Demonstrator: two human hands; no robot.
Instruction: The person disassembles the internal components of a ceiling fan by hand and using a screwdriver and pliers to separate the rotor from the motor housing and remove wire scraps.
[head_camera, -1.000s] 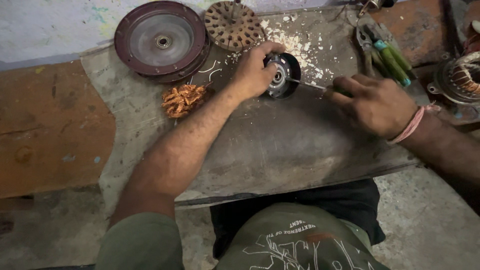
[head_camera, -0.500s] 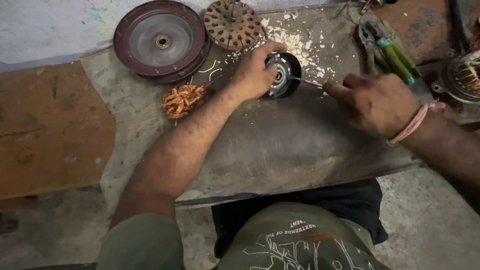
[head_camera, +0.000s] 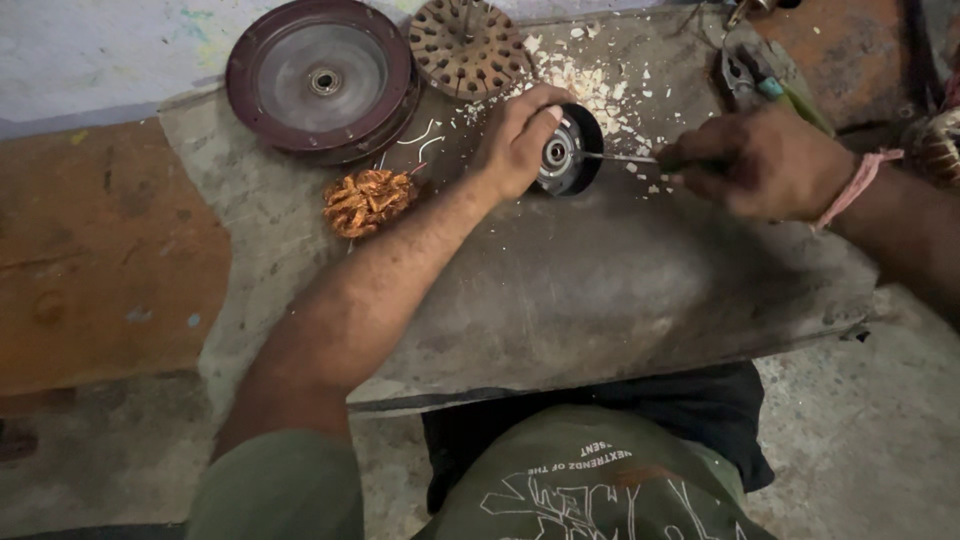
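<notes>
Left hand (head_camera: 520, 140) grips round motor part (head_camera: 565, 150); right hand (head_camera: 765, 160) clasps screwdriver (head_camera: 625, 157) pointing left

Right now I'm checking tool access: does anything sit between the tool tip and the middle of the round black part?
Nothing visible does. The left hand grips the round black part from its left side, and the thin tool in the right hand comes in from the right, its tip at the part's centre.

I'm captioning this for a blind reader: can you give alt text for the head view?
The left hand steadies a round black motor part on a grey slab while the right hand pokes a thin tool into it. A copper wire bundle, a maroon disc and white chips lie nearby.
</notes>
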